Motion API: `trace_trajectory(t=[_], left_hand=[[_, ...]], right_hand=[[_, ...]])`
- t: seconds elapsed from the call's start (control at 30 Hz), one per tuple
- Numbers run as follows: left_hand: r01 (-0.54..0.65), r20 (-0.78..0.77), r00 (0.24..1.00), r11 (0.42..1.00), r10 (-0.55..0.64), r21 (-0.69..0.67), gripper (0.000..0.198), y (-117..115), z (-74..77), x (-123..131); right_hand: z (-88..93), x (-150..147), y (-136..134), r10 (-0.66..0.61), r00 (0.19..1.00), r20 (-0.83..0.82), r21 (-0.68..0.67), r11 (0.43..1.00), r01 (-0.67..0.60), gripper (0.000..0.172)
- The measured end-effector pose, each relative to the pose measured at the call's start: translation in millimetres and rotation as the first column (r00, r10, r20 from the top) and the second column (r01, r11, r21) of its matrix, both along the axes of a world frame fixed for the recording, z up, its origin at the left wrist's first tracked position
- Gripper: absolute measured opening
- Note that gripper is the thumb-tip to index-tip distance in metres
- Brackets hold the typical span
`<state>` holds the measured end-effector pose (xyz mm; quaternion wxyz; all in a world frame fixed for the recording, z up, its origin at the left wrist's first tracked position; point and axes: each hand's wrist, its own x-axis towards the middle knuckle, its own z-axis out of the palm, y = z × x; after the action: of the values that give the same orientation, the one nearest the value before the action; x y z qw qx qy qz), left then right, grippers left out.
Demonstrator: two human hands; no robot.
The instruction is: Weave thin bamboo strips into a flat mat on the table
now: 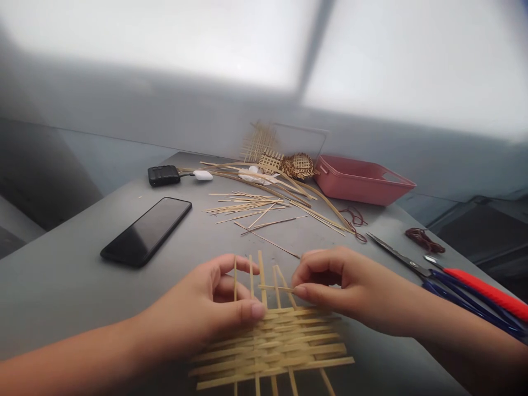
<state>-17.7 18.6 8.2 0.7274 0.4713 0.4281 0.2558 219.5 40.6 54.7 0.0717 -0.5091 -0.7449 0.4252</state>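
Observation:
A half-woven mat of flat bamboo strips [284,346] lies on the grey table [61,286] right in front of me. My left hand [206,308] rests on its left part, thumb pressing the woven rows down, fingers curled by the upright strips. My right hand [342,286] pinches the end of a thin horizontal strip [274,287] that passes through the upright strips above the woven rows.
A black phone [146,231] lies to the left. Loose bamboo strips [256,209] and small woven pieces [289,164] sit further back, beside a pink tray [363,181]. Blue-handled scissors [433,275] and a red-handled tool [487,289] lie at right. A dark power bank [164,175] is at the back left.

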Motion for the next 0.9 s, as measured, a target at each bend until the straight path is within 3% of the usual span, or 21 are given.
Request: trace_trajectory(t=[0.2,0.6,0.77,0.9], left_hand=[[0.009,-0.031,0.999,1.0,-0.009,0.002,0.045,-2,0.8,1],[0.036,0.009,0.999,0.999,-0.036,0.015,0.046,-5,2.8,0],[0.012,-0.009,1.0,1.0,-0.012,-0.014,0.044,-6,6.1,1],[0.002,-0.023,1.0,1.0,-0.002,0.002,0.038,-6,6.8,1]], right_hand=[[3.2,1,-1,0.013,0.998,0.058,0.017,1.0,-0.014,0.022],[-5.6,-4,6,-0.037,0.984,-0.177,-0.165,0.986,0.007,0.027],[5.5,11,9,0.066,0.996,-0.056,-0.125,0.99,-0.073,0.037],[15.1,19,8,0.131,0.99,0.055,-0.057,0.99,-0.128,0.028]])
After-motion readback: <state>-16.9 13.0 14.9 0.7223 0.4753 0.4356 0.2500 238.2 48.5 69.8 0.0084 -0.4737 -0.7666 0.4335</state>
